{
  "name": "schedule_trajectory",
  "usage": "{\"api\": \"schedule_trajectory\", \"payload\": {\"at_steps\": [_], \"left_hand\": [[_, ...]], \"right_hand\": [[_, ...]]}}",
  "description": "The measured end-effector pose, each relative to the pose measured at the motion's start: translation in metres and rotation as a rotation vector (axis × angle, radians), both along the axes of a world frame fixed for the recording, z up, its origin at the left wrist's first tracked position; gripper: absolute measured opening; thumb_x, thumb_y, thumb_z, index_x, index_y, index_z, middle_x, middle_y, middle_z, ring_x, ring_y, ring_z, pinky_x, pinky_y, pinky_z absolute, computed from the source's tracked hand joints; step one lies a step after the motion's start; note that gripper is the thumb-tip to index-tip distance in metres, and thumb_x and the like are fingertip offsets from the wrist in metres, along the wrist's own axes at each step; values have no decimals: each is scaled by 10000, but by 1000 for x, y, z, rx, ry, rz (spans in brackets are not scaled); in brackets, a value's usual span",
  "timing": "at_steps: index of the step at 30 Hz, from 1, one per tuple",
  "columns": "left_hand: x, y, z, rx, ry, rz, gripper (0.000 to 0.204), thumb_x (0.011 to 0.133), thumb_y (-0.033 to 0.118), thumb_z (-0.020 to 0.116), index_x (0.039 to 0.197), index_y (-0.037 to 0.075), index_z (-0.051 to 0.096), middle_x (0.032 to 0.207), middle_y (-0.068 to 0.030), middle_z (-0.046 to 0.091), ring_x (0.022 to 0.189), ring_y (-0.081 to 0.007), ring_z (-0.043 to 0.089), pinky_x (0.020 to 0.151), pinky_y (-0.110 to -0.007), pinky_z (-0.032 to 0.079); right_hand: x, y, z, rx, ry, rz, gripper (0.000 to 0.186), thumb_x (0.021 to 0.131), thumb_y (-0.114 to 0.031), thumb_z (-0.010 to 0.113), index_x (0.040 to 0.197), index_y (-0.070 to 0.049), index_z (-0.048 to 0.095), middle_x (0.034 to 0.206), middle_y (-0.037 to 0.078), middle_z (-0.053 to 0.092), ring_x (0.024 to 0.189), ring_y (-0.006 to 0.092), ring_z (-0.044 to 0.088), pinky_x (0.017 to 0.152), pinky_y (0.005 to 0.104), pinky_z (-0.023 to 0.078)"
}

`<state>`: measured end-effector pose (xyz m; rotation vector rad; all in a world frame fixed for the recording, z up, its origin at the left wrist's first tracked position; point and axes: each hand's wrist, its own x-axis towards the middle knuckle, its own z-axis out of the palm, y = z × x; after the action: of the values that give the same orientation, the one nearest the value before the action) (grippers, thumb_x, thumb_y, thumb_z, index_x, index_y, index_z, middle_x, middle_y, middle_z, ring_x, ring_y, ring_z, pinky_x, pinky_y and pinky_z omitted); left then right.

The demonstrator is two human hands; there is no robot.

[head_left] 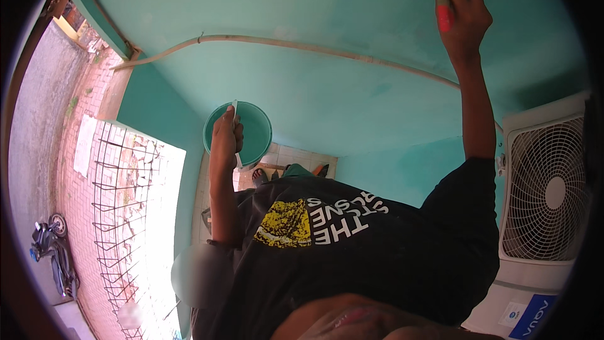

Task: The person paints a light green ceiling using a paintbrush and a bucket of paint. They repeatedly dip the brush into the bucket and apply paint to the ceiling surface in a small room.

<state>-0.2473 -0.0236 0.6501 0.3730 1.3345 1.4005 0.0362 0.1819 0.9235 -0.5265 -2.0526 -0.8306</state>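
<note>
My left hand point(226, 131) is closed round the pale handle that runs across a round teal bucket point(267, 121). The bucket hangs low in front of me, and I cannot tell what is inside it. Up at the top right, my right hand point(465, 16) is raised before the teal wall point(314, 0). Its fingers are wrapped round a paintbrush point(444, 12) with a red-ended handle that points down. The brush's far end is cut off by the top of the picture.
A thin pipe point(283, 44) runs along the wall below my right hand. On the right stands a fan unit point(547, 189) behind a grille. A wire rack or fence point(119, 208), a brick-paved strip point(82, 182) and a parked motorcycle point(56, 255) lie outside on the left.
</note>
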Motion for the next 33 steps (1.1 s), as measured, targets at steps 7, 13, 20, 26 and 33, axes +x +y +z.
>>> {"api": "schedule_trajectory", "payload": {"at_steps": [7, 13, 20, 26, 33], "left_hand": [[4, -6, -4, 87, -57, -30, 354, 979, 418, 484, 750, 151, 449, 586, 87, 307, 451, -21, 222, 405, -225, 154], [12, -6, 6, 83, 48, -48, 369, 997, 407, 451, 732, 151, 427, 617, 88, 294, 493, -32, 245, 427, -236, 176], [11, -8, 3, -21, 8, -18, 368, 989, 410, 469, 733, 146, 442, 618, 82, 327, 494, -35, 247, 433, -236, 175], [5, -6, 1, -13, 13, -10, 342, 972, 421, 496, 762, 152, 474, 608, 89, 334, 480, -18, 254, 426, -220, 173], [12, 1, -3, -22, 8, 55, 380, 1008, 398, 442, 715, 161, 402, 590, 92, 288, 470, -18, 205, 405, -231, 158]], "right_hand": [[-9, 3, -174, -526, -424, -28, 245, 814, -63, 664, 1036, -166, 666, 1061, 31, 656, 861, 231, 685, 668, 341, 567], [-8, 17, -62, -350, -117, 11, 179, 923, -119, 621, 1091, -108, 680, 1079, 56, 689, 933, 213, 676, 794, 298, 545], [1, 9, -86, -86, -246, -155, 321, 833, -15, 663, 1104, -182, 703, 1100, 18, 677, 983, 177, 674, 781, 290, 560], [-12, 14, -199, -599, -365, 34, 266, 815, -82, 683, 1071, -149, 653, 1095, 47, 651, 827, 235, 678, 665, 356, 569], [-29, 30, -32, -175, 34, 278, 154, 861, -18, 646, 1011, -43, 672, 999, 114, 683, 852, 211, 685, 732, 292, 554]]}}
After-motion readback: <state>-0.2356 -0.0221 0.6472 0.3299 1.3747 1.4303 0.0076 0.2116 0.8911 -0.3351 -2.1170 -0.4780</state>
